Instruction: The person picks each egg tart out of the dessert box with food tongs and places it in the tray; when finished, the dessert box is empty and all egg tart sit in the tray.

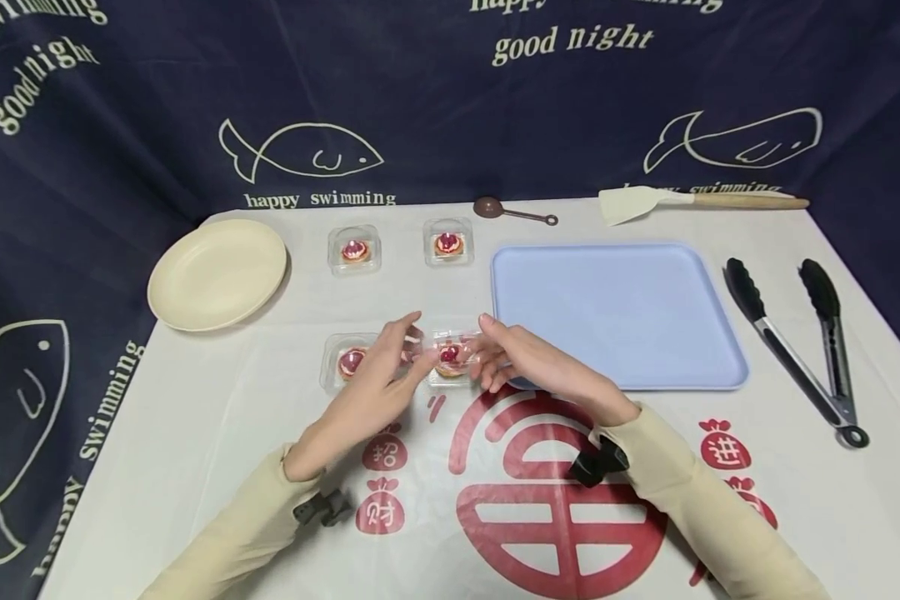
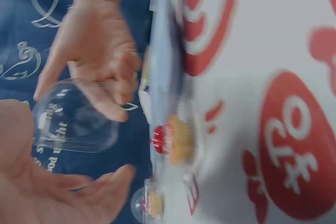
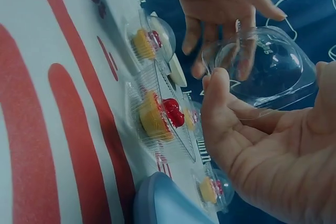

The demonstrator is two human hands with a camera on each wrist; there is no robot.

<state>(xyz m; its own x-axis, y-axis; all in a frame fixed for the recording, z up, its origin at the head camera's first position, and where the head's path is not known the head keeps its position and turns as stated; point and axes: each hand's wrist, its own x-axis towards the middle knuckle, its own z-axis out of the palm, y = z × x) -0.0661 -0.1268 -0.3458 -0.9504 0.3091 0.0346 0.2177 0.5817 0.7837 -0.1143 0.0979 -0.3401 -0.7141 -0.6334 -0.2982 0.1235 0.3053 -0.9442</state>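
A clear plastic dome lid (image 3: 275,69) is lifted above a clear box base holding a small tart (image 3: 155,119) with red fruit on top. My right hand (image 1: 543,358) holds this lid by its edges between thumb and fingers. Across from it, my left hand (image 1: 375,379) hovers at the lid's other side with fingers spread; in the right wrist view they show behind the clear plastic. Just left of the uncovered tart, a lidded tart box (image 1: 337,354) is partly covered by my left hand.
Two more boxed tarts (image 1: 355,250) stand farther back. A cream plate (image 1: 217,275) is at the left, a blue tray (image 1: 618,317) at the right. Black-tipped tongs (image 1: 795,358) lie beyond the tray. A brown spoon (image 1: 487,207) and a spatula (image 1: 630,204) lie along the back edge.
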